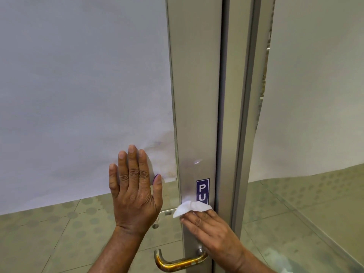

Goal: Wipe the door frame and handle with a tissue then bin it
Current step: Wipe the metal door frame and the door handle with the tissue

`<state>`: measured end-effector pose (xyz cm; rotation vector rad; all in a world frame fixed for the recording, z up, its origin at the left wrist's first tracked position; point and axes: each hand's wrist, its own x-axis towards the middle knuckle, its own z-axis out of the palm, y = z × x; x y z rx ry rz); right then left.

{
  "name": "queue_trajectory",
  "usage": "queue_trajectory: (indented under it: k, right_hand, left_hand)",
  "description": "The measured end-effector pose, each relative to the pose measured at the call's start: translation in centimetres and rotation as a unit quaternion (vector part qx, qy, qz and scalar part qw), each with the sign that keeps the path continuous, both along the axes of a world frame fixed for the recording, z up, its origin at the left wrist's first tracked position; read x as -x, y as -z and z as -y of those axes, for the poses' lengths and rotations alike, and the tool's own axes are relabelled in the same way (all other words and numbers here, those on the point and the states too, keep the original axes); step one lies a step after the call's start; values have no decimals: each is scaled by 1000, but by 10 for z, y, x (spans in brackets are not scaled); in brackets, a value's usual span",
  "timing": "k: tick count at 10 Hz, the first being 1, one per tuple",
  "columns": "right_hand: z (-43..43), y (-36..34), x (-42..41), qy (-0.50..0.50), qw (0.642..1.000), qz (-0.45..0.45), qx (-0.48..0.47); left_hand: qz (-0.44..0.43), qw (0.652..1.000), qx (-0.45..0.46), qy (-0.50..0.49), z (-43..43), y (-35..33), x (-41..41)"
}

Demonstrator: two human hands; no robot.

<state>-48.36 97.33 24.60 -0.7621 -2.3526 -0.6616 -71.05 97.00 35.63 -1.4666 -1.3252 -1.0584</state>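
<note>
The grey metal door frame [195, 95] runs upright through the middle of the view. My right hand [210, 231] presses a white tissue [192, 208] flat against the frame, just under a blue sign [202, 189] reading "PU". The tissue covers the lower part of the sign. A brass lever handle [177, 263] sticks out to the left below my right hand, at the bottom edge. My left hand [135, 192] lies flat, fingers spread, on the glass panel left of the frame. It holds nothing.
White paper [78, 85] covers the upper glass on the left, with a stain near the frame. Another paper sheet [315, 95] hangs behind the right glass pane. Through the lower glass a dotted tiled floor [59, 233] shows. No bin is in view.
</note>
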Motion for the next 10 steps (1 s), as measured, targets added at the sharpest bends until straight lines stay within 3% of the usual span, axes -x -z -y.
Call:
queue_trajectory:
  k: [1,3,5,7,9,10]
  right_hand:
    - [0,-9,-2,-15,999,-27,-9]
    - [-9,-56,26,-19,968,-245,-58]
    - [4,-14,0,-31,994,-97,-35]
    - [-10,-54,25,-19,975,-214,-55]
    - [4,-20,5,-48,995,-82,-27]
    - [-7,-38,10,-41,985,-165,-38]
  left_hand:
    - [0,1000,-4,1,0,0,0]
    - [1,1000,-5,6,-1,1,0]
    - [0,1000,-6,1,-2,2,0]
    - [2,1000,-7,1,-2,1,0]
    - [-5,1000,-13,2,-2,1,1]
    - [-4,1000,-13,1,-3,0,1]
